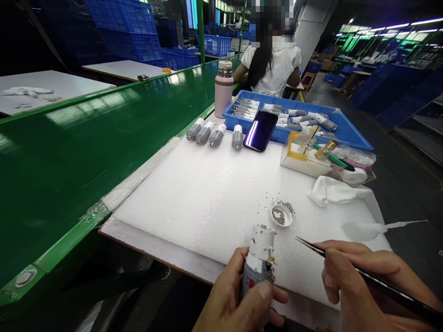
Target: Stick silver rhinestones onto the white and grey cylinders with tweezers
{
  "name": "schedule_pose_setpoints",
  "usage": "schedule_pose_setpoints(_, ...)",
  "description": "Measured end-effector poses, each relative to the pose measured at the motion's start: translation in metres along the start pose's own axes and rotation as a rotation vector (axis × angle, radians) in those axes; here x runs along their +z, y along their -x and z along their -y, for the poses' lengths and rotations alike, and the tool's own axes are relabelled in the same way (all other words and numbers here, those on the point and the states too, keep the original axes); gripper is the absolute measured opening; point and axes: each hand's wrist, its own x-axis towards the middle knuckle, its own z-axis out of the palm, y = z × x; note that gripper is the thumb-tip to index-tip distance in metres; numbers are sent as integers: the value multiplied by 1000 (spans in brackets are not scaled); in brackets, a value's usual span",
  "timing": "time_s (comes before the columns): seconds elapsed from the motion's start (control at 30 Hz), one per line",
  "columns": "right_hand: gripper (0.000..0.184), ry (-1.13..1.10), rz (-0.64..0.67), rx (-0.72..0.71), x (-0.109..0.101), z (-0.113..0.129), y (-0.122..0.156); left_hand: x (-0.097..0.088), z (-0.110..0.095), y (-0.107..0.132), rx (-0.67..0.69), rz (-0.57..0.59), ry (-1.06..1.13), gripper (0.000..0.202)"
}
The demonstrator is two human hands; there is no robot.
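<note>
My left hand (238,299) is wrapped around a grey and white cylindrical assembly (262,244), held upright near the table's front edge; a small red part shows on its side. Between the thumb and fingers of my right hand (363,281) is a pair of black tweezers (313,246), pointing left, their tips slightly apart with nothing visible between them. Just beyond the assembly lies a small white dish (285,223) with tiny shiny metal pieces in it and scattered around it. The lower end of the assembly is hidden by my fingers.
Several similar assemblies (217,136) stand at the back of the white foam sheet (180,203). Behind are a phone (261,131), a blue tray (353,136) of assemblies and a pink bottle (223,92). A small box (304,163) and white cloth (334,191) lie right. A green conveyor (104,133) runs left; a person (273,64) sits ahead.
</note>
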Motion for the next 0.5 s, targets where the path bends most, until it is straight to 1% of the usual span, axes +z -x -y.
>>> schedule_pose_setpoints(0.07, 13, -72, 33, -27, 2, 1, 1, 3, -3, 3, 20, -85, -170, 60)
schedule_pose_setpoints(0.17, 15, -39, 21, -43, 7, 5, 3, 4, -1, 3, 113, -110, -316, 42)
schedule_pose_setpoints(0.27, 18, 4, 11, -13, 11, 11, 6, 3, 5, 1, 178, -148, -335, 35)
schedule_pose_setpoints(0.4, 18, 6, -11, 43, 13, 14, 11, 2, 7, 1, 208, -173, -378, 35)
schedule_pose_setpoints(0.5, 17, -3, 7, 48, 13, 14, 13, 4, 5, 1, 229, -194, -435, 36)
